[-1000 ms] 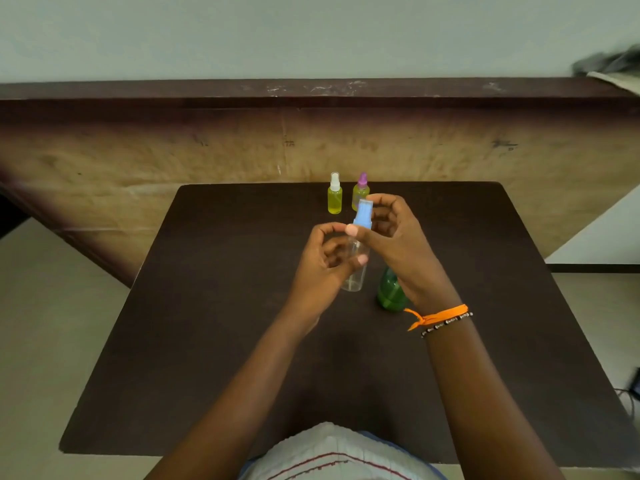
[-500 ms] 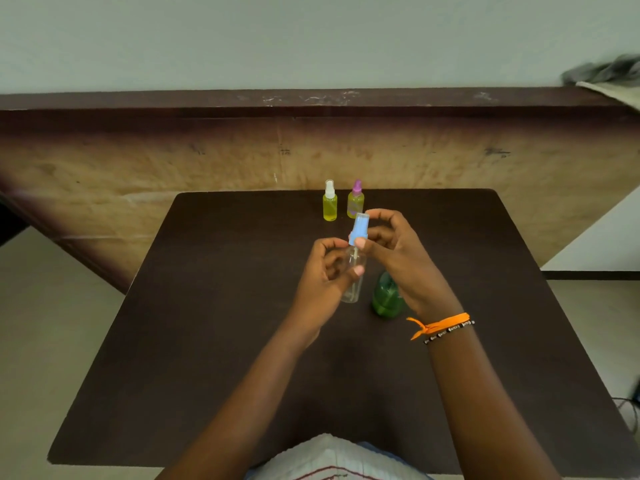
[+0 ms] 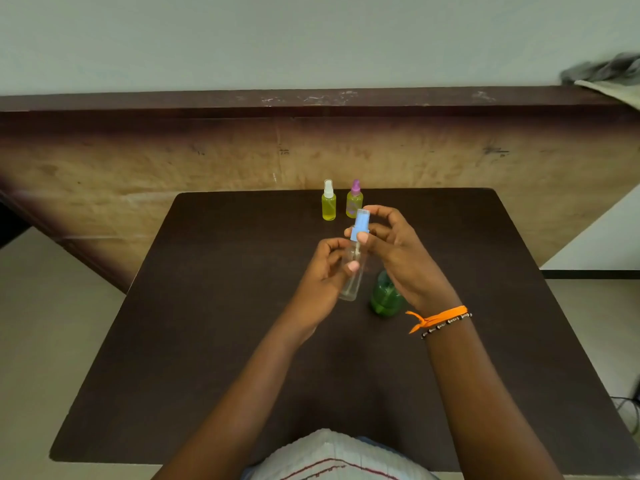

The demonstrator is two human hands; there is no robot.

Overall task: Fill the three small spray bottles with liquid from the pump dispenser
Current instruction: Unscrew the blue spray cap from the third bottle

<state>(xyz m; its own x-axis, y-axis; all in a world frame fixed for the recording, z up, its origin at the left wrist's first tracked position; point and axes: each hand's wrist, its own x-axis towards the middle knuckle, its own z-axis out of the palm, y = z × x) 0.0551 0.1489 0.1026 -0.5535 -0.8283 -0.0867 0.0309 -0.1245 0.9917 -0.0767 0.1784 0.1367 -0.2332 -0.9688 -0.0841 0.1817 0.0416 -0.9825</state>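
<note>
Between the earlier frames and this one, the blue spray cap (image 3: 360,226) has risen clear of the neck of the clear spray bottle (image 3: 351,276), so that its thin dip tube now shows inside the bottle's mouth; both hands have kept their places above the middle of the desk (image 3: 214,306). The left hand (image 3: 323,278) grips the clear bottle's body, fingers curled round it and thumb across the front. The right hand (image 3: 398,251) pinches the blue cap between thumb and fingertips.

The clear bottle appears empty and is held tilted slightly, off the desk. Two small spray bottles, one with a white cap (image 3: 328,201) and one with a purple cap (image 3: 354,199), stand side by side near the far edge, both holding yellow liquid. A green container (image 3: 384,299), probably the pump dispenser, stands just beside the held bottle, partly hidden under the right wrist.

Judged step: uncapping the third and last bottle. The next move calls for drawing the dip tube fully out, setting the cap aside, and bringing the open neck under the dispenser's spout.
</note>
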